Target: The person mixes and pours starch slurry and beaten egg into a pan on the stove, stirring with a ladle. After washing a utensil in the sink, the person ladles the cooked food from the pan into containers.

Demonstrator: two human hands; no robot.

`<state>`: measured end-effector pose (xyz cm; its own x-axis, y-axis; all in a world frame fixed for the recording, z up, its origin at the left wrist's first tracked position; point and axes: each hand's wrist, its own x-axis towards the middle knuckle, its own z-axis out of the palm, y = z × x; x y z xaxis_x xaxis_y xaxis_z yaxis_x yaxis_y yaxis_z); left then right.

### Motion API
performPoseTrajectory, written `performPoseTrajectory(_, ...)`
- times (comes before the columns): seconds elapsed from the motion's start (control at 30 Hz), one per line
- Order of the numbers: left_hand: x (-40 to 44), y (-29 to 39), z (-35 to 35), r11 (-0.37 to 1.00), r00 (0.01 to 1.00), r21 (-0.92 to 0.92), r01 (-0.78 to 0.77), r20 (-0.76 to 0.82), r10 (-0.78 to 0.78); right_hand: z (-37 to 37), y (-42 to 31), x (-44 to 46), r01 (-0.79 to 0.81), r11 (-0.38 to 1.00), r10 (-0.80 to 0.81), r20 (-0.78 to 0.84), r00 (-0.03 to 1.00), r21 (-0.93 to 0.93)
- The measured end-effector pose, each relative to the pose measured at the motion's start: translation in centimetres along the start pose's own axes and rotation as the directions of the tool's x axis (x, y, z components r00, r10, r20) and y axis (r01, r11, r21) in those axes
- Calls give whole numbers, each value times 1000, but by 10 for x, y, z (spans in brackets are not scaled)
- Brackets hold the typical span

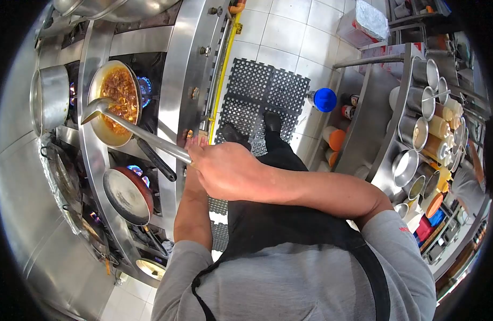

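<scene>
My right hand (227,168) is closed around the end of a long metal ladle (144,135). The ladle's bowl (96,108) rests over the near side of a light-coloured frying pan (99,128). Inside the pan, chunky pieces sit in a reddish-brown sauce (120,99). Blue flame shows beside this pan, and its black handle (156,160) points toward my arms, with no hand on it. My left forearm (193,214) reaches forward beneath my right hand. My left hand is largely hidden there, so its grip does not show.
A second frying pan (126,198) sits over a flame on the stove, near a tall metal pot (51,99). Metal containers (415,132) and squeeze bottles (439,127) line the right counter. A blue-lidded tub (325,100) stands on the floor by the black rubber mat (246,80).
</scene>
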<state>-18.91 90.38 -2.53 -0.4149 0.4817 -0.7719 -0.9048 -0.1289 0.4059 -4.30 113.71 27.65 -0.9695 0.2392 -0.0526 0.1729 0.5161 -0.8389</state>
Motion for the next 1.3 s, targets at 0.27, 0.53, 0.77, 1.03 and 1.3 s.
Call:
performPoseTrajectory(0.27,-5,12,15,999,999,25,45,26,-45,-1,0,0,-79,996,79,9,997,30)
performPoseTrajectory(0.53,-132,99,92,983,978,-182,-29,199,66,9,-9,36,-125,987,116,-82,990,-106)
performPoseTrajectory(0.77,-112,128,96,994,940,-54,-95,323,107,45,-61,47,-363,931,363,11,932,32)
performPoseTrajectory(1.03,-119,152,57,871,968,424,-249,139,210,92,-98,36,-594,266,441,452,775,759)
performPoseTrajectory(1.3,-149,162,6,958,918,243,-150,393,44,149,-114,-23,-418,905,423,-73,903,83)
